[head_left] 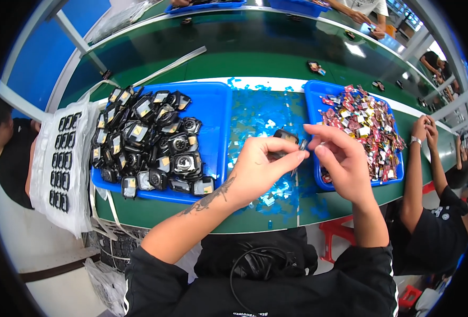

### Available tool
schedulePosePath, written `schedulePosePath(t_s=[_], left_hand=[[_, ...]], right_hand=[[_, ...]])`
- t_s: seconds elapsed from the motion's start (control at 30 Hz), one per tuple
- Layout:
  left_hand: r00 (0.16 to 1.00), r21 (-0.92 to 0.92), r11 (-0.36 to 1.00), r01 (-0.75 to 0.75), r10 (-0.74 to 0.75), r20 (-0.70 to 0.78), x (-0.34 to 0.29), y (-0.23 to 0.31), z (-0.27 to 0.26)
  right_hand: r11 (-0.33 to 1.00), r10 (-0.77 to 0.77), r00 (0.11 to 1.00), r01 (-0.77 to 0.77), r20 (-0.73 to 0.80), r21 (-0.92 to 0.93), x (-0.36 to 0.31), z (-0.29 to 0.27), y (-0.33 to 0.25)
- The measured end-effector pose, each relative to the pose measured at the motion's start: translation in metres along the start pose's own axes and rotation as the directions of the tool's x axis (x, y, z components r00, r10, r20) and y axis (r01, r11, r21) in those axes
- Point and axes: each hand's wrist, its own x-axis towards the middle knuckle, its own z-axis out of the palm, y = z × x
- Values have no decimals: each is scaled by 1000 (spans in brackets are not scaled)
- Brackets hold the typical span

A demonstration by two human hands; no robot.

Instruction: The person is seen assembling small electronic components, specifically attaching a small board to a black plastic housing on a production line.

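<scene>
Judging by the piles, well under way yet far from finished: one black unit (pixel 285 136) in hand, a large heap of black devices (pixel 139 137) in a blue tray (pixel 213 113) at left of the frame, presumably left to handle. At right of centre, a second blue tray (pixel 314 113), piled with small red, white and yellow pieces (pixel 363 119), likely parts already dealt with, though impossible to confirm. Between the trays, blue scraps (pixel 273 193) strewn over the green counter (pixel 244 224), suggesting much handling already done. Black unit just right of the frame's centre, above the counter, clasped in the fingers of the left hand (pixel 263 166). Right hand (pixel 345 166) just beside, fingers half curled, thumb and forefinger apart, near a small pale piece (pixel 303 143); cannot tell whether gripping or merely close to it. Long axis of the unit mostly across the frame, dipping slightly rightward; one end toward the right hand, the other toward the left tray. Front and back indistinguishable, lower part hidden behind the left fingers.
</scene>
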Motion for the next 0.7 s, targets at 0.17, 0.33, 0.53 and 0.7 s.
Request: schedulePosePath(t_s=[0.17, 0.33, 0.53, 0.7], left_hand=[[985, -131, 987, 97, -76, 158, -2, 4, 6], [995, 73, 993, -95, 96, -13, -5, 3, 10], [998, -128, 990, -54, 58, 24, -2, -9, 9], [996, -150, 986, -74, 79, 33, -4, -7, 11]], right_hand=[[972, -59, 995, 40, 77, 233, 0, -1, 15], [955, -60, 975, 119, -215, 273, -15, 0, 15], [999, -1, 981, 7, -195, 32, -14, 24, 1], [992, -97, 929, 61, -356, -112, -6, 32, -1]])
